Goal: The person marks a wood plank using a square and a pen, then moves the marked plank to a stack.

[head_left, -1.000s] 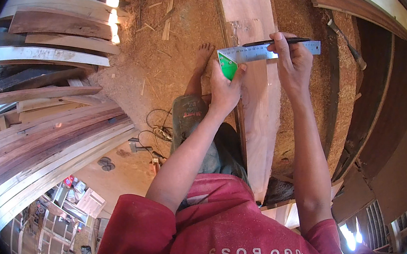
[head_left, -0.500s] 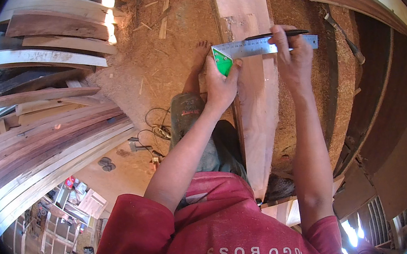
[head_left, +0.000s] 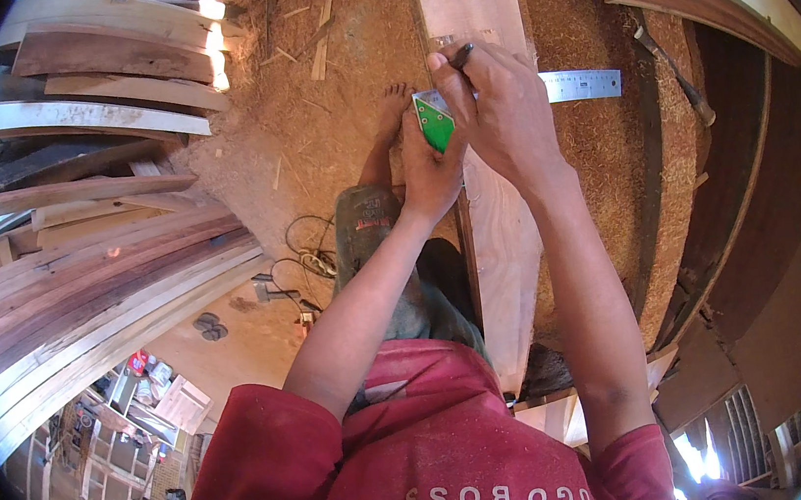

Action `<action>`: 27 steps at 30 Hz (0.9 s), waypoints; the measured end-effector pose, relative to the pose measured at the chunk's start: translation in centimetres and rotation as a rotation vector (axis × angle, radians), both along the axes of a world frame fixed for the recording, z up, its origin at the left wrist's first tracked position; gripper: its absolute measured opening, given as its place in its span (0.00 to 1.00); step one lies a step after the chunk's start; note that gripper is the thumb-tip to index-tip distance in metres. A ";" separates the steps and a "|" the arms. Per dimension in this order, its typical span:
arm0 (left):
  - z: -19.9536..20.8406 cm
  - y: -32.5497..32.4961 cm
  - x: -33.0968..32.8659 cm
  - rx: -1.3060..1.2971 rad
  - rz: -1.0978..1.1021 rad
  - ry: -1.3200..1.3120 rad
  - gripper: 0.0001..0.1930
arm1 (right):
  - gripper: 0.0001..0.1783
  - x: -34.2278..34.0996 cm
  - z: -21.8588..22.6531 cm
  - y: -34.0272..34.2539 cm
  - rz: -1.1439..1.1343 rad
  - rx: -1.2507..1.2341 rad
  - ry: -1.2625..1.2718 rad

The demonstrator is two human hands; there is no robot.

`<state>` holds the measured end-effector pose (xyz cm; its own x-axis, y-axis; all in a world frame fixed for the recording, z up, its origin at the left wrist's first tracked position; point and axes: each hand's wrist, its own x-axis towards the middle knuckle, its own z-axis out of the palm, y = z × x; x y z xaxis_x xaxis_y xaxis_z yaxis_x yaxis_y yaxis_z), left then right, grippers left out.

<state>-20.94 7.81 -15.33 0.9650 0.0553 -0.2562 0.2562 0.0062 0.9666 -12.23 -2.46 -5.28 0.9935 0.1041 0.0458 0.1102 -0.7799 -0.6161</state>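
Observation:
My left hand [head_left: 434,175] is closed on the green handle of a try square [head_left: 437,125], at the left edge of a long pale wooden plank [head_left: 502,248]. The square's steel blade lies across the plank and sticks out past its right side. Just above the blade, near the plank's left edge, my right hand [head_left: 510,104] grips a black pen [head_left: 463,53] between thumb and fingers. This hand covers the middle of the blade and the pen's lower end, so I cannot tell whether the tip touches the wood.
Stacked boards [head_left: 97,275] fill the left side. A brush-like tool with a long handle [head_left: 675,75] lies to the right, by sawdust-covered timber. Cords [head_left: 315,260] and a pair of sandals [head_left: 210,325] are on the floor at left. More boards [head_left: 738,4] stand at upper right.
My right hand has moved left along the blade, from its outer end to close by the green handle. The pen has swung from lying flat to a steeper tilt. My left hand has barely shifted.

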 end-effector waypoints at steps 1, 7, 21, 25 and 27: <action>0.0 0.0 0.0 -0.009 0.008 -0.016 0.19 | 0.13 0.2 0.2 0.2 -0.010 0.020 0.045; 0.3 -0.3 0.2 -0.019 -0.007 0.174 0.19 | 0.20 -0.9 -1.7 -7.7 -0.401 0.254 0.317; 9.0 -3.7 -3.0 -0.033 -0.615 -0.483 0.29 | 0.25 -18.9 6.5 -7.5 -0.625 0.802 0.562; 10.8 -4.9 -7.5 -0.209 -1.042 -0.400 0.31 | 0.35 -27.1 10.1 -6.4 -1.177 0.891 0.309; 10.1 -4.2 -9.4 -0.053 -1.312 -0.477 0.35 | 0.35 -32.0 12.0 -5.7 -1.323 0.864 0.236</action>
